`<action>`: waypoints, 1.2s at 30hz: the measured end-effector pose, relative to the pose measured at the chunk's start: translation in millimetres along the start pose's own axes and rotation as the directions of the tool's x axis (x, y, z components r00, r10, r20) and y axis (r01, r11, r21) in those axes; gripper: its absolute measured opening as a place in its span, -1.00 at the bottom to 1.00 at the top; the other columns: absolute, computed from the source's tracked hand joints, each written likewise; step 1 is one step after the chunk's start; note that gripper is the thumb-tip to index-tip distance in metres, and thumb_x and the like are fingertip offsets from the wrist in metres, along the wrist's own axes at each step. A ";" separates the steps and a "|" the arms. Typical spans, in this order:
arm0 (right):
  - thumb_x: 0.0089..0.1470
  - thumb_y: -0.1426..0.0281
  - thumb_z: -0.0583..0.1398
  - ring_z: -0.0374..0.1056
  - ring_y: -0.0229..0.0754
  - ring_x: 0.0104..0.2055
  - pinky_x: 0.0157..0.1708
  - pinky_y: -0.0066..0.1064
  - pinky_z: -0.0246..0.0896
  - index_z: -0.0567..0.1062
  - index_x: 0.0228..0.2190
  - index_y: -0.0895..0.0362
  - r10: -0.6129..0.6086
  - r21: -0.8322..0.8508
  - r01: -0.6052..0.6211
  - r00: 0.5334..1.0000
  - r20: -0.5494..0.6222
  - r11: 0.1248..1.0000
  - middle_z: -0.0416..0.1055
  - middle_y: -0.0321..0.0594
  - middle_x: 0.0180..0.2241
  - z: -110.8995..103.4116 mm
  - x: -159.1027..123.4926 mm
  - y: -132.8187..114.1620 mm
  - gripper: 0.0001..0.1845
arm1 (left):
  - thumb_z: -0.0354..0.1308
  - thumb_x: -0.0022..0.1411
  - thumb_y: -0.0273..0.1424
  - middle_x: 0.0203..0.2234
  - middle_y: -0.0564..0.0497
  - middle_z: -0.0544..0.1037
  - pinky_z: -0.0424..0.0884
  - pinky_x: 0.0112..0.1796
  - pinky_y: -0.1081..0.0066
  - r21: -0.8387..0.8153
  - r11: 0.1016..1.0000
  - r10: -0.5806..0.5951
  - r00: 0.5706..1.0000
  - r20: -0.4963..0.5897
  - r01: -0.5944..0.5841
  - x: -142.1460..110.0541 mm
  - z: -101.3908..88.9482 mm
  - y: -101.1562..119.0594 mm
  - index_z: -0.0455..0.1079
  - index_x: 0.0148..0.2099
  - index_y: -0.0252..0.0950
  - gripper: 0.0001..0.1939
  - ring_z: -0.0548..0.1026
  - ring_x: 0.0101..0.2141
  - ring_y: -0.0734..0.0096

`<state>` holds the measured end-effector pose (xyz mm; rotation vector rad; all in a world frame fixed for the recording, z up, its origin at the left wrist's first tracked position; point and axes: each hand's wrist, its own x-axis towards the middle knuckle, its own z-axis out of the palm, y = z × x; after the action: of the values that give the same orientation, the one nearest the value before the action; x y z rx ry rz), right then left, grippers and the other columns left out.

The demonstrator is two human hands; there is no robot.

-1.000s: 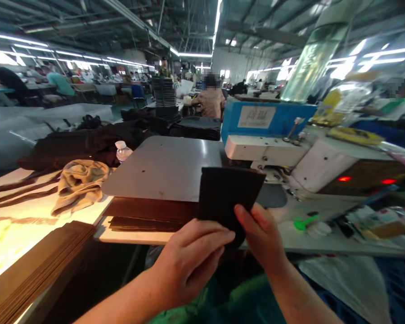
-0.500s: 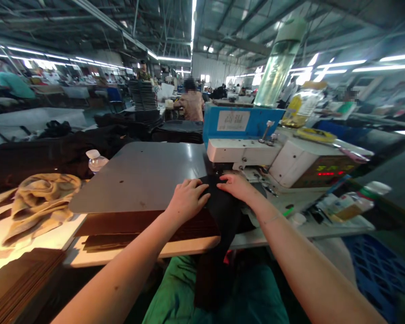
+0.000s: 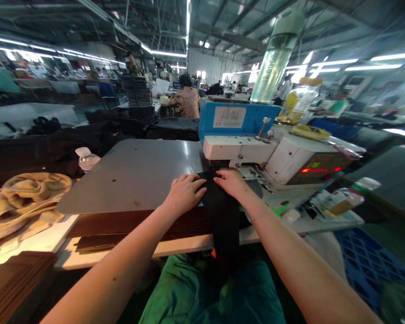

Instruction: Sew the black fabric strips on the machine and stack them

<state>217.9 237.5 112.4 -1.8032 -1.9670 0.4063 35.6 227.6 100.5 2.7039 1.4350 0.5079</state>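
Note:
A long black fabric strip lies under the head of a white sewing machine and hangs over the table edge toward my lap. My left hand rests flat with fingers stretched out, its fingertips at the strip's left edge. On the right side, my right hand presses lightly on the strip with extended fingers, just in front of the needle area. The needle itself is hidden. A smooth grey metal plate extends left of the machine, beneath my left hand.
Brown flat sheets are stacked under the plate. A crumpled tan cloth and a capped bottle are at left. Bottles, including a tall one, stand on and beside the machine. A blue crate is low right. People sit farther back.
The strip's hanging part has swung to the right and hangs straighter. Both hands stay near the needle area, with small finger shifts. The machine's display shows different lit figures. The view has turned slightly.

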 end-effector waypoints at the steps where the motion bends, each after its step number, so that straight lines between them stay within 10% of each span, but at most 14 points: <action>1: 0.07 0.36 0.10 0.35 -0.03 -0.10 -0.12 -0.28 0.21 0.43 -0.09 0.29 -0.017 -0.029 0.017 1.000 -0.008 0.999 0.43 0.01 -0.13 0.3 -0.7 -1.4 -0.62 | -0.12 0.27 -0.19 0.00 0.00 0.34 0.23 -0.12 0.16 0.002 1.000 0.001 1.000 0.002 -0.001 0.8 0.2 -0.3 0.29 0.06 -0.08 -0.63 0.25 -0.03 0.15; 15: 0.10 0.52 -0.05 0.36 -0.10 -0.12 -0.15 -0.37 0.18 0.35 -0.01 0.23 -0.119 -0.432 0.151 0.988 0.100 0.889 0.41 0.04 -0.11 -3.0 -2.8 -18.0 -0.57 | -0.12 0.26 -0.18 0.00 0.04 0.34 0.26 -0.12 0.19 0.033 0.999 -0.001 1.000 0.024 0.001 7.1 0.2 -0.5 0.28 0.06 -0.05 -0.64 0.25 -0.03 0.19; 36: 0.13 0.49 -0.06 0.35 -0.12 -0.15 -0.15 -0.37 0.18 0.37 -0.04 0.21 -0.141 -0.434 0.131 0.990 0.010 0.891 0.38 -0.01 -0.09 3.0 3.4 -10.1 -0.61 | -0.13 0.26 -0.18 0.00 0.04 0.35 0.27 -0.11 0.18 0.050 0.999 0.004 1.000 0.021 -0.005 18.2 2.3 -4.4 0.28 0.06 -0.07 -0.63 0.28 -0.03 0.19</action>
<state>207.5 240.0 115.2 -1.8906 -2.2863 -0.1120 42.2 245.1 102.4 2.7429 1.4564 0.4480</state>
